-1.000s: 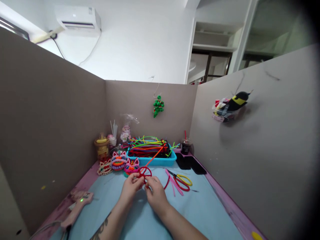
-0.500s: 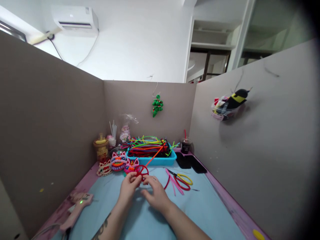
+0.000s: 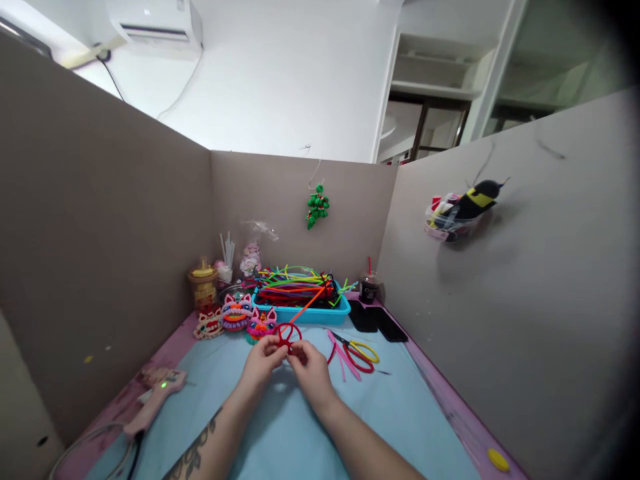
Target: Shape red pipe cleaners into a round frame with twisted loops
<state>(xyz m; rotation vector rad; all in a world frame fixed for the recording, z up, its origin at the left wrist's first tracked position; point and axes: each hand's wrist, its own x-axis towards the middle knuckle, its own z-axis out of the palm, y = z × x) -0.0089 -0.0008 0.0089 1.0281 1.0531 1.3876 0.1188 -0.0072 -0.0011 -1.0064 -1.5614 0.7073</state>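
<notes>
My left hand (image 3: 260, 363) and my right hand (image 3: 313, 370) meet at the middle of the blue mat (image 3: 300, 427), both pinching a red pipe-cleaner ring (image 3: 287, 333) with spokes across it. An orange pipe-cleaner stem (image 3: 307, 308) runs from the ring up and back toward the blue tray (image 3: 303, 313). The ring is held just above the mat, in front of the tray. My fingertips cover its lower edge.
The blue tray holds several coloured pipe cleaners. Scissors with red and yellow loops (image 3: 357, 350) and pink strips lie right of my hands. Lion-head crafts (image 3: 237, 313) sit left of the tray. A pink glue gun (image 3: 155, 397) lies front left. Grey partitions enclose the desk.
My right hand has come back in to pinch the ring after sliding lower on the mat. The view has tilted slightly, so everything sits a little higher.
</notes>
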